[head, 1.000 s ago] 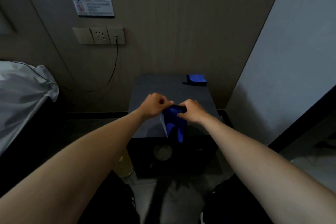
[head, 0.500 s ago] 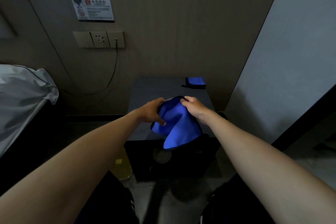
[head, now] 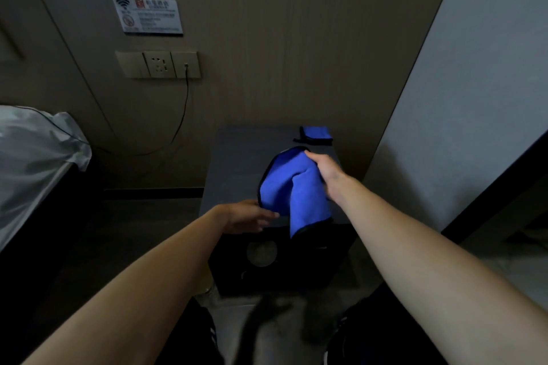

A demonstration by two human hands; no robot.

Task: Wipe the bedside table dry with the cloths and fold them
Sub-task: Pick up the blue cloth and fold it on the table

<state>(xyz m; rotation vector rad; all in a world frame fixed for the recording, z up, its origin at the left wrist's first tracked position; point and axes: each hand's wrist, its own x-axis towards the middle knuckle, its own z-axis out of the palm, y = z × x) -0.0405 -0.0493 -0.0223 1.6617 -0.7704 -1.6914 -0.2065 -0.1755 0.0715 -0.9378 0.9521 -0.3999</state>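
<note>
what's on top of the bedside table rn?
A folded blue cloth at the back right corner. The held cloth hangs over the bedside table, hiding the top beneath it.

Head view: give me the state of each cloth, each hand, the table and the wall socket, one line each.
Blue cloth: unfolded, held up, lower end draping past the table's front edge.
Second blue cloth: folded, lying at the table's back right corner.
Right hand: grips the cloth's top edge.
Left hand: fingers straight, at the cloth's lower left edge.
Bedside table: wetness cannot be told.
Wall socket: cable plugged in.
</note>
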